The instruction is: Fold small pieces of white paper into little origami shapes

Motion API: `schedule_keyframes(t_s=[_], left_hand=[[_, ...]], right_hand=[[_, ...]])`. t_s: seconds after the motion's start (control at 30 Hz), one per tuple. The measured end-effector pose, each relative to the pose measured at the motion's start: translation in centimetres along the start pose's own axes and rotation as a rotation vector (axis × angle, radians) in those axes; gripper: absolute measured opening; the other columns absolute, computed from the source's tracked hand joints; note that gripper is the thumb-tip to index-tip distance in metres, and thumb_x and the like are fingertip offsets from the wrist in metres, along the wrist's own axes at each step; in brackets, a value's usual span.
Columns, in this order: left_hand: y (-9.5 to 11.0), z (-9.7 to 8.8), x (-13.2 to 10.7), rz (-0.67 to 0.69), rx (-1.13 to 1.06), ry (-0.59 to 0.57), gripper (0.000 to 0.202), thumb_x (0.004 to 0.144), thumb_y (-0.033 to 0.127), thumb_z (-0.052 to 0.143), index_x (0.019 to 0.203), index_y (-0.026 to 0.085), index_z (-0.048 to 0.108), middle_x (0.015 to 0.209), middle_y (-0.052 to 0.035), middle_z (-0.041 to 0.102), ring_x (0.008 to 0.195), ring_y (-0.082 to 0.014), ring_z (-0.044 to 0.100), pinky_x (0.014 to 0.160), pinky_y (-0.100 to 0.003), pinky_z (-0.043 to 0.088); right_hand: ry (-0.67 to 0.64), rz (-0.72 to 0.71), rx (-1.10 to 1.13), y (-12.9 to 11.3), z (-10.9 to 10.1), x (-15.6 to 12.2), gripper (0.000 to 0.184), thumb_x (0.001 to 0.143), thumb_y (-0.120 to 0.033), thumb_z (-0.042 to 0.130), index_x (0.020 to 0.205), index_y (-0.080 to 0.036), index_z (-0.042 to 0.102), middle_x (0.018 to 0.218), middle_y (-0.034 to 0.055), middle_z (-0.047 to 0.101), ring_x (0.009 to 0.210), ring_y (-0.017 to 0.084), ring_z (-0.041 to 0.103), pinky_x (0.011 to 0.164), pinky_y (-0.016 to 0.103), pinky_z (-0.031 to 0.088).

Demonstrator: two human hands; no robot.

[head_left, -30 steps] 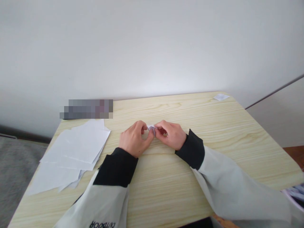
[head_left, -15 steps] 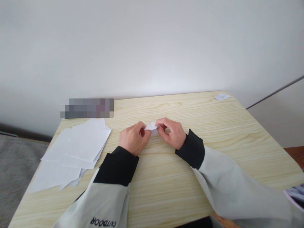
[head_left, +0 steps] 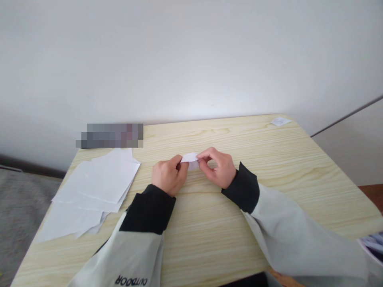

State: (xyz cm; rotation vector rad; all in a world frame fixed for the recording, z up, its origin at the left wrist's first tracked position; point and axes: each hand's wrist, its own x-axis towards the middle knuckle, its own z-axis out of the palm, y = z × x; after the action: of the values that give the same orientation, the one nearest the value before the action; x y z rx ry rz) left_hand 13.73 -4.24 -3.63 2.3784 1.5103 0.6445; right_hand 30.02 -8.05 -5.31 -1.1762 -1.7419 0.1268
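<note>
Both hands are clamped, by thumb + fingers, on one small folded white paper piece (head_left: 189, 158), one hand per end. L hand (head_left: 168, 175) has its L end, fingers curled in tight; R hand (head_left: 220, 167) pinches the R end btwn thumb & fingertips, w/ a rounded gap behind the pinch. Hands don't touch each other; paper spans the space btwn. Its upper face is lit, w/ a shaded lower layer showing on the near side. It's over the pale wood-grain rectangular table (head_left: 194, 231), approx mid-width, closer to the surface's far edge than the near one; can't tell if it touches the wood.

Containers: at the surface's R edge, nr the near R corner, a lilac-rimmed, dark-sided item (head_left: 363, 244), prob. a container, w/ purplish-white stuff at the top; mostly cut off, so contents unclear. At the near edge, part of a flat black item w/ a grey border (head_left: 248, 280); can't tell if it holds anything.

Along the L edge: loose pile of overlapping white paper sheets (head_left: 101, 179), corners at odd angles. Far L corner: dark grey oblong item (head_left: 112, 135), pixelated, so ID unclear, just beyond the pile. Far R corner: small diamond-shaped white paper piece (head_left: 280, 121), flat, well apart from both hands.
</note>
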Motion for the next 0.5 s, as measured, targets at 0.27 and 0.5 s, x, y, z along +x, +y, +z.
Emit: schedule_keyframes(t_s=[0.27, 0.5], left_hand=[[-0.1, -0.4, 0.2, 0.032, -0.264, -0.173, 0.027, 0.080, 0.028, 0.041, 0.062, 0.017, 0.058, 0.050, 0.0010, 0.056, 0.045, -0.0104, 0.044, 0.051, -0.023, 0.030], [-0.9, -1.3, 0.9, -0.023, -0.836, -0.386, 0.024, 0.074, 0.032, 0.053, 0.085, 0.014, 0.064, 0.075, -0.0049, 0.069, 0.060, -0.0141, 0.056, 0.047, -0.021, 0.037]], right_hand=[[-0.080, -0.137, 0.017, 0.5, -0.3, 0.0, 0.018, 0.081, -0.008, 0.049, 0.090, -0.021, 0.056, 0.076, -0.0006, 0.064, 0.066, 0.010, 0.059, 0.064, 0.021, 0.046], [-0.023, -0.128, 0.105, 0.6, -0.6, 0.3, 0.017, 0.084, -0.007, 0.046, 0.087, -0.020, 0.057, 0.072, 0.0015, 0.064, 0.067, 0.012, 0.062, 0.064, 0.023, 0.049]])
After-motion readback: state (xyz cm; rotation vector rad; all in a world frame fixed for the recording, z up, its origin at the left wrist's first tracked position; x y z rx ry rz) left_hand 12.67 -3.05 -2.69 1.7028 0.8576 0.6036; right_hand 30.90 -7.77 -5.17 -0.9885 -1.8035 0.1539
